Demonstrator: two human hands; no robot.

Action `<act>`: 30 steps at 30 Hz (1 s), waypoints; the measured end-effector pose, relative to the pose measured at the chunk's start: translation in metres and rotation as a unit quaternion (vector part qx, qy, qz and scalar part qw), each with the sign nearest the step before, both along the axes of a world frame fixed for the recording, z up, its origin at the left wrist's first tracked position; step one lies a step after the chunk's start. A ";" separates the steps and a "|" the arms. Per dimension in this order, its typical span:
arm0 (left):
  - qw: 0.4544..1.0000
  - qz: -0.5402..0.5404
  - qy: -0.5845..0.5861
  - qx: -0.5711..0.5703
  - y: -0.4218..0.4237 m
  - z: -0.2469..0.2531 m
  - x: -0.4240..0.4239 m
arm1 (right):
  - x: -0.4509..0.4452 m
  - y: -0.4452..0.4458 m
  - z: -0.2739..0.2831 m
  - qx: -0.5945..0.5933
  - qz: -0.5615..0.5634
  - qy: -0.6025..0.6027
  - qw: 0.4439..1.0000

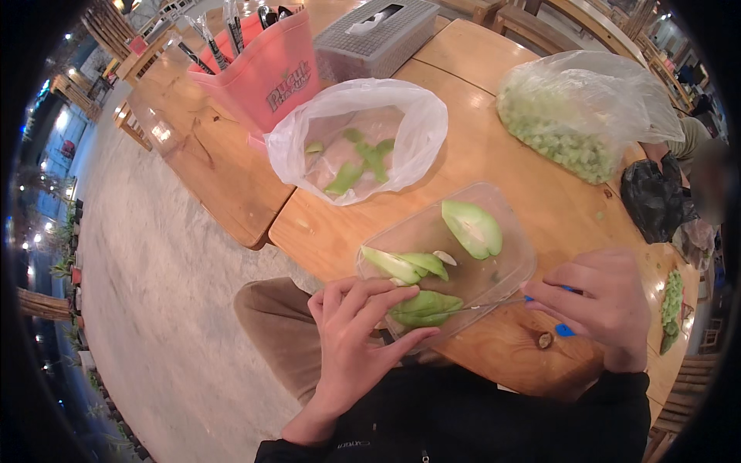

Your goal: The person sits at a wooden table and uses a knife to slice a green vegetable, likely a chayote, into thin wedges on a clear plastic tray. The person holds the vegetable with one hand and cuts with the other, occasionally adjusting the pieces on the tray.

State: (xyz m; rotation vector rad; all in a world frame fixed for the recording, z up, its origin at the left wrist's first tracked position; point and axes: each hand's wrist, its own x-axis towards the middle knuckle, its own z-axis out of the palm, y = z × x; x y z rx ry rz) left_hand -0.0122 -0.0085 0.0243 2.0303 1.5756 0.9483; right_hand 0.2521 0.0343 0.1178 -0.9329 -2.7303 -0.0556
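My right hand (596, 307) grips a blue-handled knife (501, 303), its thin blade lying across a peeled chayote piece (425, 308). The fingers of my left hand (365, 330) are spread around that piece and hold it on a clear plastic tray or lid (515, 254). Farther up the tray lies a halved chayote (473, 230), its pale cut face upward. Chayote wedges (399, 265) rest just beyond my left fingertips, with a small whitish seed piece (444, 257) beside them.
An open white plastic bag (428, 121) with green peels stands beyond the tray. Behind it are a pink utensil holder (272, 75) and a grey woven-top box (376, 40). Rightward lie a clear bag of diced chayote (567, 127), a black plastic bag (654, 197) and a person's arm (654, 151).
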 end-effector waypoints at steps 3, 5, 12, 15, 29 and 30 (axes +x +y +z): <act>1.000 0.013 0.012 0.015 0.001 0.005 0.001 | -0.003 0.000 -0.006 0.003 -0.010 0.002 1.000; 1.000 0.013 0.014 0.009 0.001 0.005 0.001 | -0.004 0.000 -0.006 0.005 -0.013 -0.009 1.000; 1.000 0.012 0.007 -0.003 0.000 0.007 0.003 | -0.010 -0.010 -0.003 0.015 -0.007 -0.108 0.994; 0.999 0.012 0.033 0.003 0.000 0.009 0.004 | -0.020 -0.018 0.000 0.014 -0.022 -0.149 0.988; 0.995 0.022 0.093 0.021 -0.005 0.012 0.011 | -0.004 -0.021 -0.010 -0.012 0.010 -0.188 0.982; 0.995 0.022 0.095 0.023 -0.006 0.012 0.014 | -0.001 -0.021 -0.007 -0.017 0.003 -0.186 0.982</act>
